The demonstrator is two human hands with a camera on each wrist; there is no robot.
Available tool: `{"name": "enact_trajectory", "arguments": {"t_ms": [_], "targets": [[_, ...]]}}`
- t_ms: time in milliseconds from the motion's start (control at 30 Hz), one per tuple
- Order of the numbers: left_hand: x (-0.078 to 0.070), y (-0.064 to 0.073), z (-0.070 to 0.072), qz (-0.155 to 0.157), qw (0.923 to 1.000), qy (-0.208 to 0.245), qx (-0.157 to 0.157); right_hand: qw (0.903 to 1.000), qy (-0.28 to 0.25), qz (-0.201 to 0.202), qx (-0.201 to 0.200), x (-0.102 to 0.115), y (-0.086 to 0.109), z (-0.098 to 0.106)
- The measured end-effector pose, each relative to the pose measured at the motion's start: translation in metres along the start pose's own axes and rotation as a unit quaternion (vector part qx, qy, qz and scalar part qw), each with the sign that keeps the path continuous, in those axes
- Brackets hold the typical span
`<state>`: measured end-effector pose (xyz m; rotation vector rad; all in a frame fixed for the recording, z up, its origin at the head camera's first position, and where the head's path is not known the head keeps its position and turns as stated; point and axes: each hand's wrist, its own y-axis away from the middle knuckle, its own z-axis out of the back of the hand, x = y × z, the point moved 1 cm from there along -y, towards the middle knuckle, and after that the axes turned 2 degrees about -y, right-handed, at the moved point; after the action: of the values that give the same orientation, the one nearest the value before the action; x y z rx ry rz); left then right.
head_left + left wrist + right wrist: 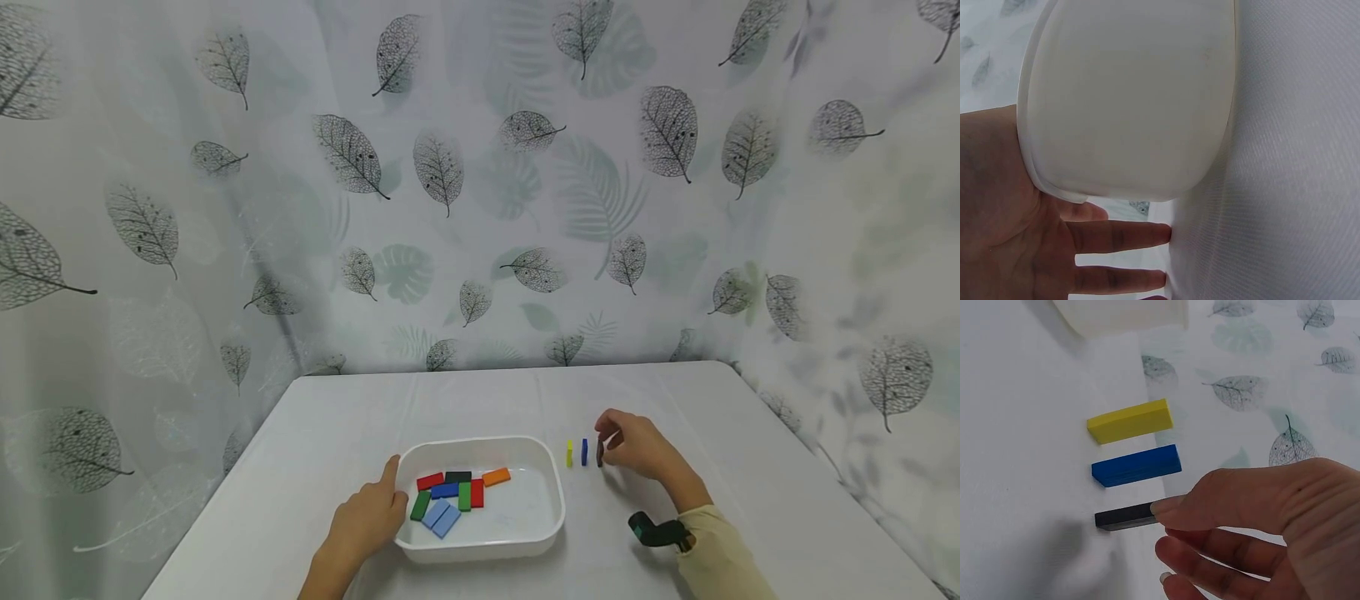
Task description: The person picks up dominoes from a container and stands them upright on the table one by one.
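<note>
My right hand [639,446] pinches the upper end of a black block [1124,517] between thumb and fingers. That block stands upright on the white table, right of the tray. Beside it stand a blue block [1137,466] and a yellow block [1130,421], spaced apart in a row. At the left end of the white tray [480,552], my left hand [366,517] rests against the rim, its index finger stretched along it. Straight fingers [1122,237] reach down past the tray's end wall to the table in the left wrist view.
Several blocks lie in the tray's left and middle part, among them an orange block [497,477], a red block [477,492] and a light blue block [447,522]. A leaf-patterned curtain [480,208] surrounds the white table [465,408] at the back and sides.
</note>
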<state>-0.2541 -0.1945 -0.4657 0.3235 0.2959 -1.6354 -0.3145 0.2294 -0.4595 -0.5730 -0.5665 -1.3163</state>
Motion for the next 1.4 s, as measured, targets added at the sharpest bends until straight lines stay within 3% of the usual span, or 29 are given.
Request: {"name": "enact_trajectory", "arguments": {"t_ms": [467,967,1200,1400], "targets": [[0.001,-0.001,-0.001,-0.001,1.0,0.003,0.004,0.9936,0.016,0.085,-0.073,0.045,0.01,0.01],[-0.001,0.001,0.0,0.001,1.0,0.004,0.005,0.9904,0.01,0.111,-0.081,0.068,0.01,-0.008],[-0.001,0.0,0.0,0.002,1.0,0.004,0.004,0.9847,0.003,0.151,-0.088,0.083,0.012,-0.023],[-0.001,0.0,0.0,0.004,1.0,0.006,0.005,0.9852,0.004,0.152,-0.078,0.092,0.013,-0.033]]}}
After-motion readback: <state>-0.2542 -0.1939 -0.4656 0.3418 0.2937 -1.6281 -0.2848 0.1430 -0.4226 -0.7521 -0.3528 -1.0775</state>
